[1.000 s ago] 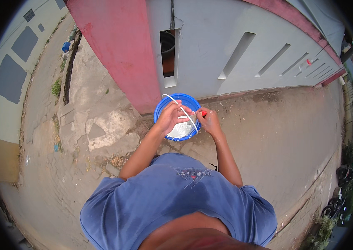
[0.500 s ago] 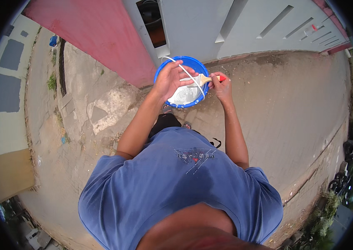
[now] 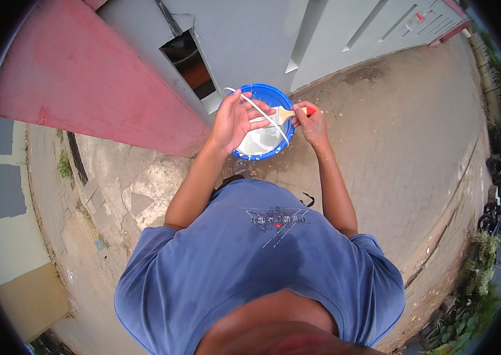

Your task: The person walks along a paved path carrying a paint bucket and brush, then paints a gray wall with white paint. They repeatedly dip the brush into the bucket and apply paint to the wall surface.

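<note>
Grey-brown concrete pavement [image 3: 398, 142] spreads across most of the view, bending toward the rim. Along its upper edge stands a pale grey wall [image 3: 250, 47] cut with slanting slots, and to the left of that a faded pink wall [image 3: 91, 89] juts forward. Below, the person's blue short-sleeved T-shirt [image 3: 221, 254], darkened by a damp patch, fills the lower middle. Beyond the shirt, close to the foot of the walls, is a round blue plastic bucket [image 3: 268, 91] with white splashes on its rim; white liquid paint [image 3: 255, 143] lies inside. The left hand [image 3: 230, 125] is over the bucket's left side, palm turned up, fingers stretched out and slightly apart. The right hand [image 3: 314, 128], just outside the right rim, pinches a flat wooden-handled paintbrush [image 3: 288, 114] with a red end. Its bristles point left over the bucket's interior, near the left fingertips. Smallest, a thin white curved bucket handle [image 3: 278, 128] crosses in front of the left fingers.
</note>
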Demonstrator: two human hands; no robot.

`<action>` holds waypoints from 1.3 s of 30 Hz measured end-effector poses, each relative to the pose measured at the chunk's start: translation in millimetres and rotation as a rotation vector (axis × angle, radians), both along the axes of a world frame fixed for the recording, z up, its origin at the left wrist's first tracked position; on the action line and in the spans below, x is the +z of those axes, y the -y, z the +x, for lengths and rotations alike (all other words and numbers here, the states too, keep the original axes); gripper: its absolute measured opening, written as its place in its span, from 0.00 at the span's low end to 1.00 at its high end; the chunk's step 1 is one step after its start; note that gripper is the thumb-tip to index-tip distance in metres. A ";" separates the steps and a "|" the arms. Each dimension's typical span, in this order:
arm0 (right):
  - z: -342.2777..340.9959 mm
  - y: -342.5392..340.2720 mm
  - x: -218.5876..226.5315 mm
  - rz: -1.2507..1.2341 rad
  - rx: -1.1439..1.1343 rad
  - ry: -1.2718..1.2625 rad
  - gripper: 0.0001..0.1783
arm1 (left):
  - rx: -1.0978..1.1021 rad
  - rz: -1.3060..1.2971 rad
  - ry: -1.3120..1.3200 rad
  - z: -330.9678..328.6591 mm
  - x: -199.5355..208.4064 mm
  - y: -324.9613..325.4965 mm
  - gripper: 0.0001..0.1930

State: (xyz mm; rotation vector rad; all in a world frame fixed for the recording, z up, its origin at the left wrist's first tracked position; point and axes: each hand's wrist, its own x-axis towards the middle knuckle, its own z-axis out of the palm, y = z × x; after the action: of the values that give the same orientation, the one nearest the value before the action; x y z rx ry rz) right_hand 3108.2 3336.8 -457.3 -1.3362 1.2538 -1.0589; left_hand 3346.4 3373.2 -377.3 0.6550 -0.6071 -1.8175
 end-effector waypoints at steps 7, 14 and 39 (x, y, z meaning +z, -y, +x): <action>16.7 32.0 -14.4 0.038 -0.147 0.281 0.12 | -0.067 0.036 0.039 18.6 -11.5 48.1 0.20; 14.8 57.9 -18.2 0.211 -0.298 0.701 0.18 | -0.053 0.067 0.067 32.4 -20.5 79.1 0.19; 63.5 255.0 34.5 -0.296 -0.674 0.821 0.17 | 0.054 0.180 0.124 63.9 -34.0 72.2 0.20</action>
State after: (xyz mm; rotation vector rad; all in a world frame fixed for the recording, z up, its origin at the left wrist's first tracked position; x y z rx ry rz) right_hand 3171.7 3081.8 -422.8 -0.5110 0.9178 -2.0613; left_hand 3410.3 3301.1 -411.4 0.9024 -0.5059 -1.8040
